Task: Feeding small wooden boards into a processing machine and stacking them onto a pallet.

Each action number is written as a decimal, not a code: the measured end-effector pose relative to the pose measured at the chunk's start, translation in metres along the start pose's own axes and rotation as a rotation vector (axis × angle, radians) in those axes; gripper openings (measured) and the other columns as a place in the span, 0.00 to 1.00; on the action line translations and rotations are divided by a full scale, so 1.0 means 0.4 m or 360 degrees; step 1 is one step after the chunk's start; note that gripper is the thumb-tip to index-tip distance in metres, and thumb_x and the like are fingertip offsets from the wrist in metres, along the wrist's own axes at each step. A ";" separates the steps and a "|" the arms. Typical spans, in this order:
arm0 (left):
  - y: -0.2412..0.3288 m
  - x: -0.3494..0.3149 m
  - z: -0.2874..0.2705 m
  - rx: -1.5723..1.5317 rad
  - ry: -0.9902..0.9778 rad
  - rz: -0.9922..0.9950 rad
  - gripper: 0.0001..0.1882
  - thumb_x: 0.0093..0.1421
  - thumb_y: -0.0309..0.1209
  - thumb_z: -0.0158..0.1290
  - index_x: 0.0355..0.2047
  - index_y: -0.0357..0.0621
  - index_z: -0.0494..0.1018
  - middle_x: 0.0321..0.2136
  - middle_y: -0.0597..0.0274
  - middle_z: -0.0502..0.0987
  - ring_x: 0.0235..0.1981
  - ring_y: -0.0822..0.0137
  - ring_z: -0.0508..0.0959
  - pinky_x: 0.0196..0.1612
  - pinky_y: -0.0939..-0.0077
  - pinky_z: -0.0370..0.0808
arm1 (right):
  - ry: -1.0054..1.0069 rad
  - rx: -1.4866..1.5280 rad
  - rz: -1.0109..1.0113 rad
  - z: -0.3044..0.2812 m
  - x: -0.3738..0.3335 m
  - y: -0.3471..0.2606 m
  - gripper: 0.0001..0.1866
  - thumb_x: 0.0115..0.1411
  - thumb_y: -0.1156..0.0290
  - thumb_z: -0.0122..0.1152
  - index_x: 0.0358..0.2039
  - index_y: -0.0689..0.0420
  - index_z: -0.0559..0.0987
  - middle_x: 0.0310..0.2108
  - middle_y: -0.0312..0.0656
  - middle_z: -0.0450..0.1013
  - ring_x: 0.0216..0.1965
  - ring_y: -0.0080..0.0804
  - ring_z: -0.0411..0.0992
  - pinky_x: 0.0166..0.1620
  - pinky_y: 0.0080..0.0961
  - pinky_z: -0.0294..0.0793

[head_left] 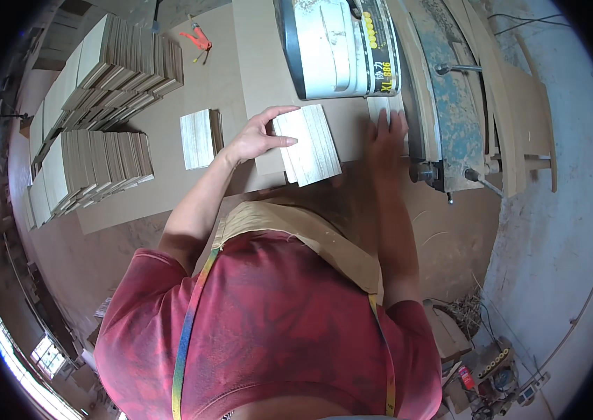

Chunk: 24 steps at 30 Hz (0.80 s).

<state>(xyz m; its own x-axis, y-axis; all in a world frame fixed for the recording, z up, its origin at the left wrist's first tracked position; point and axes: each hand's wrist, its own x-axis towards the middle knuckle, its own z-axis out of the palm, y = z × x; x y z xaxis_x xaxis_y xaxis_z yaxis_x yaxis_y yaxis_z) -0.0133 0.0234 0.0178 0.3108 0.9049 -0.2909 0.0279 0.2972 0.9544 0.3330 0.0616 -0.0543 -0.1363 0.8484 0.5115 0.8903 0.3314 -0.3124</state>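
My left hand (258, 138) is closed on a small stack of thin wooden boards (310, 147), thumb on top and fingers reaching along the far edge. The top board is pale and grained, and the boards under it sit slightly askew. My right hand (386, 140) lies in shadow with fingers stretched forward onto a pale thin board (384, 103) beside the white machine (331, 56). That board's far end is hidden by the machine. To the left of my left hand stands another small stack of boards (198, 140).
Tall rows of stacked boards (114, 77) fill the table's left side. Red-handled pliers (200, 40) lie on the cardboard sheet (219, 77) at the far left. A worn blue-green metal machine (450, 91) with protruding handles stands at the right, near the wall (576, 140).
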 end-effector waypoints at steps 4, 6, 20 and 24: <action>-0.035 0.013 0.037 -0.0032 0.0152 0.0035 0.31 0.61 0.29 0.73 0.64 0.46 0.79 0.58 0.59 0.79 0.53 0.62 0.80 0.58 0.70 0.77 | -0.0103 0.0156 0.0178 -0.041 0.056 -0.126 0.29 0.61 0.69 0.71 0.61 0.64 0.78 0.64 0.59 0.69 0.64 0.64 0.69 0.63 0.52 0.75; -0.058 0.034 0.072 -0.0038 0.0296 0.0121 0.32 0.61 0.30 0.73 0.65 0.45 0.78 0.59 0.59 0.79 0.53 0.62 0.80 0.57 0.71 0.78 | -0.0422 0.0545 0.0094 -0.125 0.024 -0.240 0.30 0.58 0.64 0.75 0.58 0.65 0.80 0.63 0.59 0.71 0.59 0.61 0.72 0.59 0.51 0.78; -0.007 0.037 0.085 0.0236 0.0248 0.0125 0.33 0.63 0.43 0.72 0.66 0.49 0.78 0.61 0.56 0.77 0.58 0.57 0.78 0.64 0.66 0.73 | -0.0294 0.0836 0.0419 -0.234 -0.060 -0.224 0.28 0.54 0.65 0.79 0.54 0.63 0.85 0.61 0.54 0.76 0.56 0.53 0.77 0.59 0.43 0.79; -0.019 0.020 0.092 0.0351 0.0310 0.0190 0.33 0.65 0.44 0.70 0.68 0.50 0.76 0.63 0.56 0.76 0.58 0.58 0.78 0.64 0.66 0.73 | -0.0307 0.0694 0.0442 -0.260 -0.066 -0.154 0.28 0.53 0.67 0.79 0.55 0.63 0.85 0.62 0.53 0.76 0.57 0.53 0.77 0.59 0.42 0.79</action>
<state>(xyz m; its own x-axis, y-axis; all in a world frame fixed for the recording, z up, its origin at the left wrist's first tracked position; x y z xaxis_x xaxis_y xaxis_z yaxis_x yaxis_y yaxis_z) 0.0239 0.0170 0.0106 0.1369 0.9771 -0.1630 0.2143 0.1314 0.9679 0.3268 -0.0241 0.0347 -0.0355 0.9751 0.2191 0.6471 0.1895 -0.7384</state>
